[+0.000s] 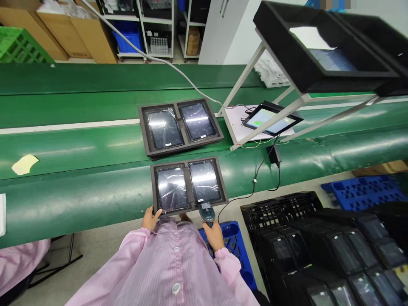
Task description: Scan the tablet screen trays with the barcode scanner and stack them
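Note:
A dark tray (188, 165) with two glossy screens lies at the near edge of the green conveyor. My left hand (151, 218) grips the tray's near left corner, thumb on top. My right hand (214, 236) is wrapped round a grey barcode scanner (207, 213), its head pointing at the tray's near right edge. A second tray (177, 103) with two more screens sits farther back on the belt.
A white metal stand (255, 131) holds a lit tablet (270, 120) and carries black foam trays (302, 72) overhead. Black crates (325, 250) full of screens stand at the right, with blue pallets (363, 193) behind. A pink sleeve (19, 259) shows at left.

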The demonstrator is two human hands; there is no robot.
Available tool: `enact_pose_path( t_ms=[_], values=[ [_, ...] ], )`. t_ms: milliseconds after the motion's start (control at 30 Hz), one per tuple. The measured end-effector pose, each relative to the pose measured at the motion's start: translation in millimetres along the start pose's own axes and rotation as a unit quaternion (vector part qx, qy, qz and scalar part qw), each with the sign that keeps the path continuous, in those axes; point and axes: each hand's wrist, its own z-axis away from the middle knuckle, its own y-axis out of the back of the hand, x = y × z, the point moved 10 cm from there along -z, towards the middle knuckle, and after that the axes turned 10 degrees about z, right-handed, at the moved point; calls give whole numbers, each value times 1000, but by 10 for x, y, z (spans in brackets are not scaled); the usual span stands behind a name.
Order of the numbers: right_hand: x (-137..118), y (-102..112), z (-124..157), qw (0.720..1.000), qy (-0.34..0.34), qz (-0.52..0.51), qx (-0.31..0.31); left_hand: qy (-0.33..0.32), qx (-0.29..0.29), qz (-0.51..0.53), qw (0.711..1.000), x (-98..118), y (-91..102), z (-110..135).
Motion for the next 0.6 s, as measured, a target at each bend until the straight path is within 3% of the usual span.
enact_pose_path(
  t_ms=[600],
  values=[
    [81,3,44,1000,-6,13,21,-24,-16,-24,999,-46,-27,0]
  ],
)
